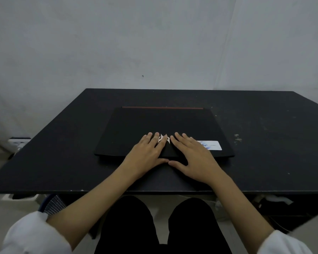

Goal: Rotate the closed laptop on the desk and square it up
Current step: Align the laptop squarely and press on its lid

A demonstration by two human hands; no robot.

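Observation:
A closed black laptop point(136, 125) lies flat in the middle of the black desk point(264, 153), its long edges parallel to the desk's front edge and a thin red strip along its far edge. A white logo shows between my hands and a white sticker point(212, 145) sits at its near right corner. My left hand point(147, 153) and my right hand point(193, 154) rest palm down on the lid's near middle, fingers spread, thumbs almost touching at the laptop's front edge. Neither hand grips anything.
A grey wall rises directly behind the desk. A white power strip point(18, 143) lies on the floor to the left. Under the desk at right are dark shelves with white clutter point(275, 199). My legs are below the front edge.

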